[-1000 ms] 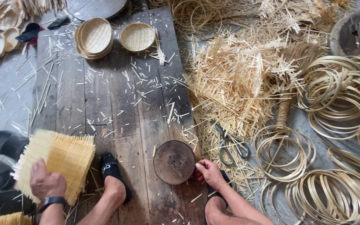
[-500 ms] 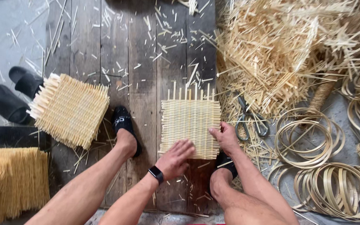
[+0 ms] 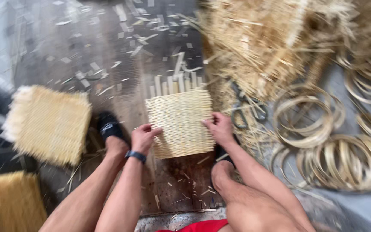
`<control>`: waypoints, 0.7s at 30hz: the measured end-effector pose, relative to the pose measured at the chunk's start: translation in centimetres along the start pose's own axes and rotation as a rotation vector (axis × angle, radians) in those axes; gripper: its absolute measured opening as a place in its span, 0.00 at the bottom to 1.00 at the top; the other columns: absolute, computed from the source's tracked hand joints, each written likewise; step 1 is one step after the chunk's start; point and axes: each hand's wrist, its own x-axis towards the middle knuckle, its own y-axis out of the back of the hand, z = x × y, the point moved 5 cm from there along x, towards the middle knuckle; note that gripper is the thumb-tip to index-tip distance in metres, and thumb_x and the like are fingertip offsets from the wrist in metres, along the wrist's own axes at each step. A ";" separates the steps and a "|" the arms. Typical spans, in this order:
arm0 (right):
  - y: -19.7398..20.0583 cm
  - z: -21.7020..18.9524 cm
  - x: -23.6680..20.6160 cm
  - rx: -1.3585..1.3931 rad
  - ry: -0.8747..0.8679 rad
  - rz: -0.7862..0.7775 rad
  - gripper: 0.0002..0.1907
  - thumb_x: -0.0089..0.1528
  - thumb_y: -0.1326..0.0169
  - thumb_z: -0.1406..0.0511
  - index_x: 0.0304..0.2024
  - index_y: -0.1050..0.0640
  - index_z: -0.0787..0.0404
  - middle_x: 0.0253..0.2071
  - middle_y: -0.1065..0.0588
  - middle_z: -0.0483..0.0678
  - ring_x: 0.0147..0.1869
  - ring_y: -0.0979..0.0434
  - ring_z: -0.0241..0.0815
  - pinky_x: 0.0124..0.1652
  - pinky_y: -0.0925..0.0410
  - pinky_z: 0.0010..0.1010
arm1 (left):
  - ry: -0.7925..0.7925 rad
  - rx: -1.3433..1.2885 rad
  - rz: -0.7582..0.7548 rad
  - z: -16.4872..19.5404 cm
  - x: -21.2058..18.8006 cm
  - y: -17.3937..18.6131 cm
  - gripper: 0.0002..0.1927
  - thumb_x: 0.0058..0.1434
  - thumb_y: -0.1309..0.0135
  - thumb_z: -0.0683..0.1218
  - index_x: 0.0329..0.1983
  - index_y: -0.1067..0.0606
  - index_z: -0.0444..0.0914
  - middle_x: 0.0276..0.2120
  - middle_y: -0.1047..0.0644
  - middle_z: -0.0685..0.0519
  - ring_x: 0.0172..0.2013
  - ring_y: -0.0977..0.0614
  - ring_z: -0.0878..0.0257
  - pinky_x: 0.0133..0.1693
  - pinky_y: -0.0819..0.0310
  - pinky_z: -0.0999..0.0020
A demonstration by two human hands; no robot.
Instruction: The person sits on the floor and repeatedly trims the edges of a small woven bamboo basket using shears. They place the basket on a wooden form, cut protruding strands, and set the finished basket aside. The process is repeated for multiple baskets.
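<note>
while both hands grip a woven mat [image 3: 180, 122] on the dark floor boards [image 3: 108, 56], left hand [image 3: 144, 137] pinching its left edge, right hand [image 3: 220, 127] its right edge, scissors [image 3: 247, 109] just beside

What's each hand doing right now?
Left hand: shut on the square pale woven bamboo mat, left edge.
Right hand: shut on the same mat's right edge.

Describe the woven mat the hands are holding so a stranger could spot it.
On the dark plank floor, between the person's feet, lies a pale woven mat. Left hand and right hand hold its sides. Unlike the mat stack further left, loose strips stick out its top.
</note>
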 end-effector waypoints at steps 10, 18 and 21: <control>22.2 0.3 -6.0 -0.659 -0.124 0.743 0.19 0.57 0.33 0.62 0.47 0.25 0.59 0.47 0.29 0.51 0.47 0.26 0.42 0.44 0.29 0.36 | -0.089 -0.167 0.180 -1.5 -2.4 4.5 0.41 0.58 0.35 0.44 0.71 0.42 0.32 0.48 0.24 0.49 0.42 0.20 0.62 0.37 0.22 0.69; 28.2 1.3 -10.9 -1.073 -0.038 0.192 0.12 0.61 0.44 0.56 0.40 0.17 0.54 0.41 0.20 0.51 0.51 0.22 0.54 0.53 0.30 0.45 | -0.246 -0.352 0.274 1.7 -2.3 6.2 0.30 0.64 0.39 0.41 0.67 0.36 0.31 0.45 0.25 0.49 0.39 0.20 0.61 0.37 0.24 0.70; 28.0 -1.2 -10.7 -1.023 -0.072 0.136 0.16 0.61 0.45 0.53 0.46 0.18 0.51 0.45 0.19 0.52 0.51 0.20 0.58 0.50 0.28 0.45 | -0.286 -0.417 0.188 3.9 -2.9 5.1 0.30 0.62 0.40 0.41 0.65 0.36 0.33 0.45 0.25 0.52 0.39 0.19 0.64 0.37 0.22 0.72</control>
